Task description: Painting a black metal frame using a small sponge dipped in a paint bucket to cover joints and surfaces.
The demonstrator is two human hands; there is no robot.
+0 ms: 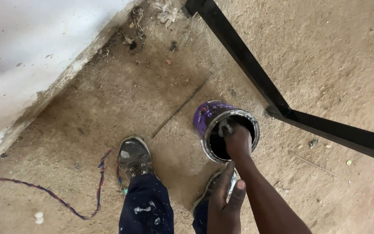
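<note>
1. The right hand (237,141) is reaching into the purple paint can (208,119), gripping something pale; what, I cannot tell.
2. The can is standing on the dirt floor (122,104) beside the shoe (134,156).
3. The left hand (226,201) is hanging loosely open, holding nothing.

Right hand (237,141) is stretched out forward, arm straight, fist curled shut around something (can't make out what). Left hand (225,201) hangs lower and closer in, fingers loosely bent, thumb sticking out, holding nothing.

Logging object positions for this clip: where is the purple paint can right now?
In the head view, the purple paint can stands on the sandy floor right of centre, ahead of the person's shoes beside the black metal frame, with the right hand inside it.
</note>
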